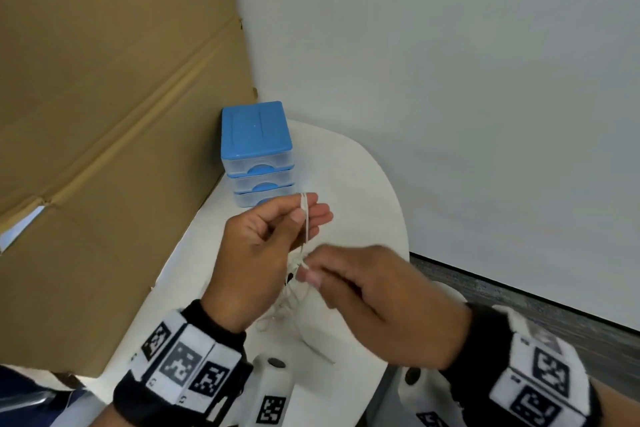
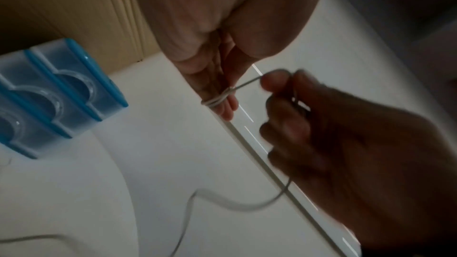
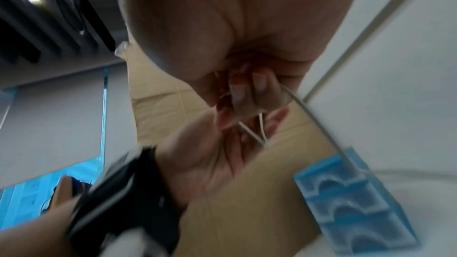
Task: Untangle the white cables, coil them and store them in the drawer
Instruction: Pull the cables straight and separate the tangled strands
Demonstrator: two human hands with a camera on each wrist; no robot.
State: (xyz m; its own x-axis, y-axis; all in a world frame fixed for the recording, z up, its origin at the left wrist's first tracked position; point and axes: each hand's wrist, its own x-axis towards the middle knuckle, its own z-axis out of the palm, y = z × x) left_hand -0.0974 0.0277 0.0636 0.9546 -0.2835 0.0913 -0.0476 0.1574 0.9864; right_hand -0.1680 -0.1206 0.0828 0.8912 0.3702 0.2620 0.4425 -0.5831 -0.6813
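Observation:
A thin white cable (image 1: 304,218) is wound in a few turns round the fingers of my left hand (image 1: 273,236), whose thumb presses it in place. In the left wrist view the turns of cable (image 2: 217,98) cross those fingers. My right hand (image 1: 363,291) pinches the cable's running part just below, and that strand (image 2: 247,83) is taut between both hands. Loose cable (image 1: 287,305) trails on the white table (image 1: 363,191) under my hands. A small drawer unit (image 1: 258,152) with a blue top and three translucent drawers, all closed, stands beyond my hands.
A big cardboard sheet (image 1: 114,114) leans along the table's left side, right beside the drawer unit. A white wall (image 1: 450,97) rises behind. The table's curved right edge drops to dark floor (image 1: 519,302).

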